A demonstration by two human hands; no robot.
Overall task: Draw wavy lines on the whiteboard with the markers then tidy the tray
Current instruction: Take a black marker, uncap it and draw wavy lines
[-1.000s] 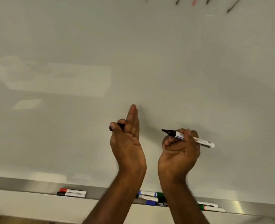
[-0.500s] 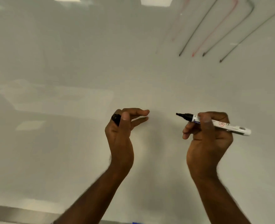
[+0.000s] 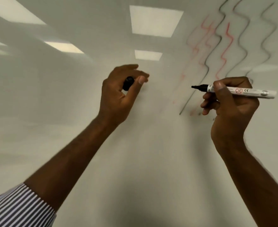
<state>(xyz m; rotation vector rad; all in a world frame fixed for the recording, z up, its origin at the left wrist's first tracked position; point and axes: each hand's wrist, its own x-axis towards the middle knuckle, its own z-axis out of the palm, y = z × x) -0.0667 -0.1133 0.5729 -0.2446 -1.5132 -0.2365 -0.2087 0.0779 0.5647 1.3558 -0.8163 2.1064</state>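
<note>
Your right hand (image 3: 229, 102) grips the uncapped black marker (image 3: 233, 90) at about three o'clock, fingers curled round its white barrel, tip pointing toward nine o'clock and off the whiteboard (image 3: 69, 112). Your left hand (image 3: 118, 92), near the center and well apart from the right, pinches the black cap (image 3: 128, 83) between thumb and fingers. Wavy black and red lines (image 3: 225, 46) run down the whiteboard at one o'clock. A striped sleeve (image 3: 17, 208) shows at seven o'clock.

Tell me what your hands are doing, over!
Left hand holds black cap. Right hand grips uncapped marker, tip off the whiteboard. Wavy lines already up top right. Nothing in the way.
</note>
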